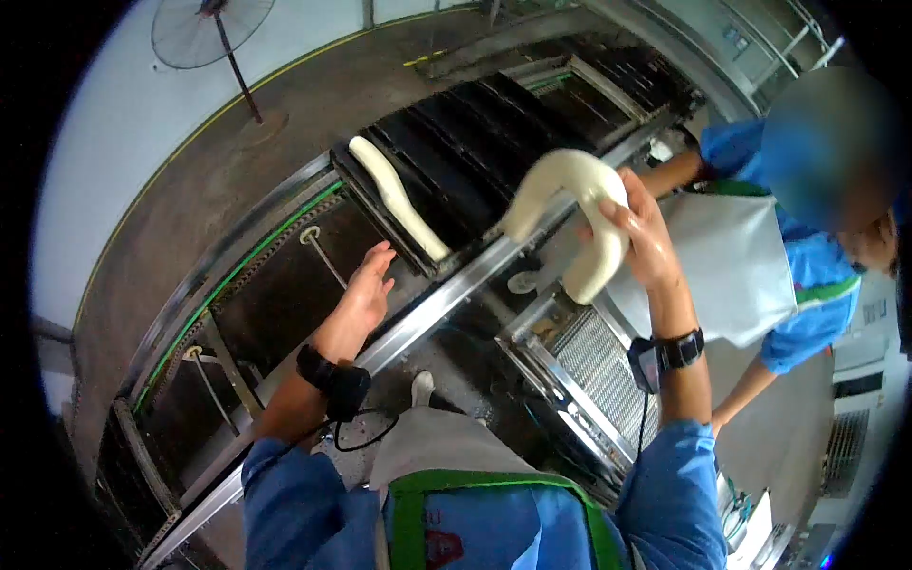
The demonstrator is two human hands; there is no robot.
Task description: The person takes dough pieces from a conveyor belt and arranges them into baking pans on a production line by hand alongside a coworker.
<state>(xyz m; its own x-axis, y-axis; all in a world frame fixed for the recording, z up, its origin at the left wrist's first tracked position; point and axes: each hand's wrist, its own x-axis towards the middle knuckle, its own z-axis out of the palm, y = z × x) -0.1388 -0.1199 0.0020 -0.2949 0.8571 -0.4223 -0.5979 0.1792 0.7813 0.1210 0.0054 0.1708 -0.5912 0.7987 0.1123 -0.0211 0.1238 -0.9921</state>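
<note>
My right hand (648, 237) grips a thick, off-white, dough-like roll (560, 171) near its middle. The roll hangs bent in a hook shape, raised over the metal rail. A second off-white roll (394, 195), longer and slimmer, lies in a dark slot of the conveyor. Close to its lower end, my left hand (366, 294) is held above the conveyor frame, fingers stretched out and holding nothing. What exactly the rolls are made of, I cannot tell.
A dark slatted conveyor (475, 133) runs diagonally, edged by a shiny metal rail (418, 309). To the right is a ridged metal belt (598, 370). A co-worker in a blue shirt and pale apron (727, 261) stands close by. A fan (223, 38) stands beyond the conveyor.
</note>
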